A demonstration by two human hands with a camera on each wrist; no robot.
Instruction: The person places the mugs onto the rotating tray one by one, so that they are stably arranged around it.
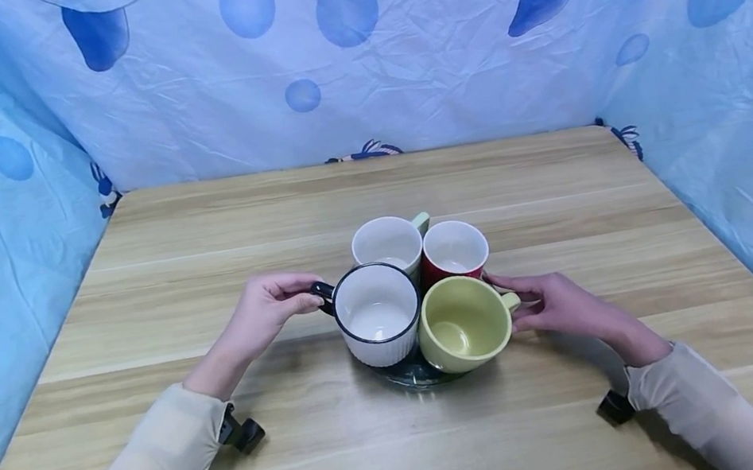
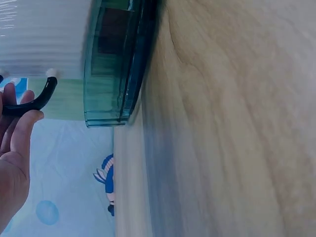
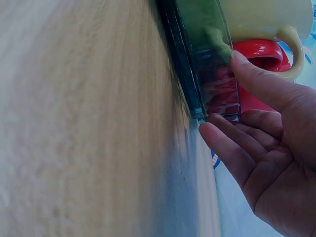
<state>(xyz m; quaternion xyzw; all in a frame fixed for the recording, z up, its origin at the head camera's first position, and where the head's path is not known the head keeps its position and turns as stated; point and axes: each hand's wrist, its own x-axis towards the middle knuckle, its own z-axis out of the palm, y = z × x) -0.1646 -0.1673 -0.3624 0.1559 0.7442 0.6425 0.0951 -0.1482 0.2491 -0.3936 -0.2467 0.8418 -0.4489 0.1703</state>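
Note:
My left hand (image 1: 277, 301) pinches the black handle (image 2: 37, 102) of a white ribbed mug (image 1: 377, 315) with a dark rim. The mug stands at the left front of a round, see-through green tray (image 1: 416, 376). Beside it is a yellow-green mug (image 1: 465, 327), its handle turned right. Behind them are a mug with a pale green handle (image 1: 388, 241) and a red mug (image 1: 455, 246) with a white inside. At the tray's right side, my right hand (image 1: 560, 305) holds its wall, thumb (image 3: 247, 64) at the upper rim and fingers lower down. The mugs hide most of the tray.
The group stands mid-table on a wood-grain top (image 1: 233, 448). A blue patterned cloth (image 1: 353, 69) hangs along the back and both sides. Each wrist carries a small black camera, such as the left one (image 1: 239, 431).

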